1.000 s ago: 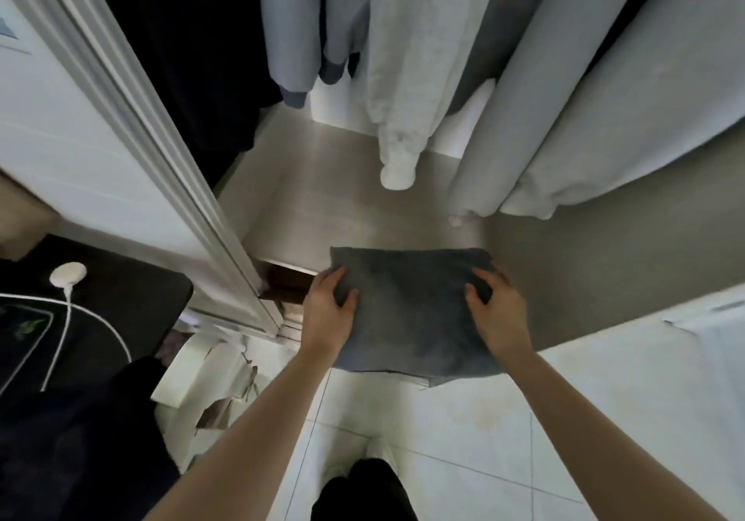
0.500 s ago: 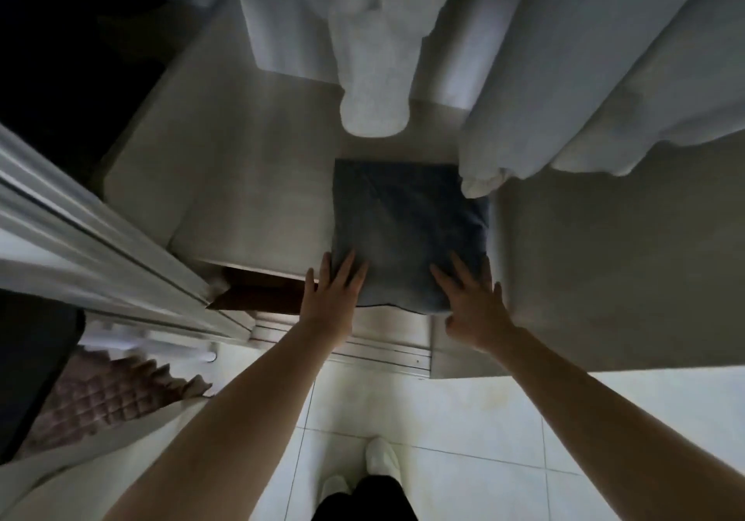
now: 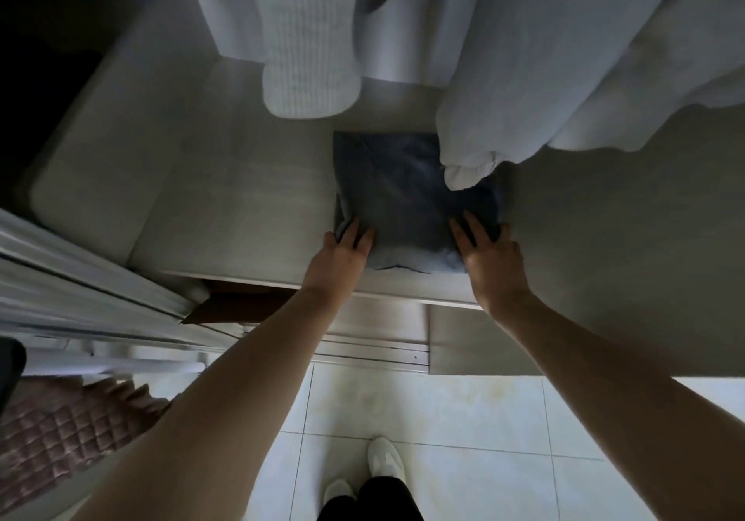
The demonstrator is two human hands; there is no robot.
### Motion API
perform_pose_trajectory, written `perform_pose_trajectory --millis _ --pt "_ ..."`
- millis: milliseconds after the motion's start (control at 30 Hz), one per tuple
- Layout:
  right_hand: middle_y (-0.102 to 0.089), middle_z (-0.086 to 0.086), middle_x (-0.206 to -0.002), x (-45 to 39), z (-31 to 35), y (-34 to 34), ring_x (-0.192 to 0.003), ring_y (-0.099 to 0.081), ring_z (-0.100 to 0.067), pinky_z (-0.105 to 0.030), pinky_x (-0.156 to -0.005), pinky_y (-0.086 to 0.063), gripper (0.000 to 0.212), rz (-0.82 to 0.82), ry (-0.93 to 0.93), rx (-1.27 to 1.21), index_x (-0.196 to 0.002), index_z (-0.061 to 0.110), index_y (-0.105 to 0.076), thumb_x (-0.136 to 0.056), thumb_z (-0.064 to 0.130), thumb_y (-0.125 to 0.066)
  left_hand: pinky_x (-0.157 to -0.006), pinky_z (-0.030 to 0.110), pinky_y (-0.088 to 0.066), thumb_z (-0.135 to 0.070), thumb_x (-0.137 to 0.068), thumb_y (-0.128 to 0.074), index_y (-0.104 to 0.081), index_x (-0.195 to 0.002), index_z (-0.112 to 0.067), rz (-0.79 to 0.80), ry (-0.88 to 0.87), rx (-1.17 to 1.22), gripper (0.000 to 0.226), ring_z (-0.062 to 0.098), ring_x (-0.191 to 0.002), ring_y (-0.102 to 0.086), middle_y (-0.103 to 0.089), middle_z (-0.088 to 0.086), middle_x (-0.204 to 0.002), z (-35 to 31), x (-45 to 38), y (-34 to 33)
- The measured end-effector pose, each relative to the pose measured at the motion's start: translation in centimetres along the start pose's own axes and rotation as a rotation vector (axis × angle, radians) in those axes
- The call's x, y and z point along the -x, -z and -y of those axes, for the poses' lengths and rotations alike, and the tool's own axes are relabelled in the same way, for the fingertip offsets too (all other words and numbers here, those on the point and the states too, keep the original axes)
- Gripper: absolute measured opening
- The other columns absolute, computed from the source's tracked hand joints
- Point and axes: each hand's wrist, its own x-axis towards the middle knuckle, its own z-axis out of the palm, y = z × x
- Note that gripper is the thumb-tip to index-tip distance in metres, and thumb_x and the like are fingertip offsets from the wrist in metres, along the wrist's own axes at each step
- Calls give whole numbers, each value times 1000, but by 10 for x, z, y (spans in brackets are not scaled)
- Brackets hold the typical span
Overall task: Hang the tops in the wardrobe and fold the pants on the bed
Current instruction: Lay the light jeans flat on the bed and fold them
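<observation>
The folded pants (image 3: 407, 198) are a dark blue-grey square bundle lying flat on the pale floor of the wardrobe (image 3: 242, 198), close to its front edge, with a diagonal crease running across the top layer and a lighter strip of fabric showing along the near side. Above them hang the tops: a white ribbed knit sleeve (image 3: 310, 56) ending in a rounded cuff just left of the bundle, and a pale grey garment (image 3: 564, 56) whose bunched white cuff (image 3: 469, 169) hangs over the bundle's far right corner, hiding it
</observation>
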Motion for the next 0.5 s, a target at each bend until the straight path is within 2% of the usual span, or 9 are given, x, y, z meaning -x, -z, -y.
perform_pose_trajectory --millis 67,167,200,267,300,367,433,500 --pt "-10 -4 -161 7 -8 -6 -127 -30 -48 -49 -99 -39 78 14 -103 11 -153 22 -13 -88 4 -53 -95 43 -47 -5 -100 -33 -10 -156 -18 -18 -39 29 63 38 -126 -40 -5 10 -164 -15 -10 -6" --pt "4 -6 -162 24 -14 -25 -138 -18 -47 -49 -112 -22 73 64 -75 73 -154 19 1 -95 14 -41 -103 44 -44 -7 -100 -26 -10 -156 -16 -18 -65 55 60 42 -135 -34 -3 12 -164 -30 -4 -21" --pt "6 -6 -162 29 -14 -30 -140 -15 -47 -49 -112 -20 72 73 -58 82 -153 18 4 -95 15 -38 -101 45 -47 -7 -98 -27 -18 -155 -15 -68 -55 82 59 45 -134 -38 -11 14 -163 -31 1 -24" --pt "7 -7 -161 34 -12 -33 -141 -14 -47 -48 -112 -20 70 84 -60 82 -153 16 5 -95 17 -35 -85 45 -57 -7 -90 -38 -42 -146 -12 -169 -65 130 56 47 -121 -54 -35 16 -154 -30 11 -26" --pt "4 -8 -162 37 -9 -33 -139 -17 -49 -49 -111 -23 69 84 -61 69 -153 15 1 -95 17 -36 -83 46 -58 -6 -89 -42 -44 -145 -12 -202 -82 120 56 46 -119 -56 -37 15 -153 -28 14 -28" --pt "-6 -11 -161 43 -6 -30 -136 -23 -53 -51 -109 -28 68 78 -51 35 -153 13 -9 -93 15 -41 -97 46 -49 -7 -95 -39 -25 -154 -17 -135 -89 115 61 43 -130 -46 -16 11 -162 -21 17 -32" --pt "2 -10 -161 47 -9 -29 -138 -17 -53 -50 -113 -24 75 140 -9 50 -154 14 -1 -92 15 -43 -106 44 -40 -10 -98 -35 -8 -157 -22 -42 -75 84 65 37 -137 -36 1 5 -165 -17 19 -29" --pt "9 -6 -161 49 -14 -24 -141 -9 -48 -48 -117 -18 82 196 6 61 -153 17 7 -90 17 -46 -108 45 -37 -13 -97 -41 -3 -156 -23 -8 -68 53 71 36 -137 -31 4 4 -165 -16 25 -23"
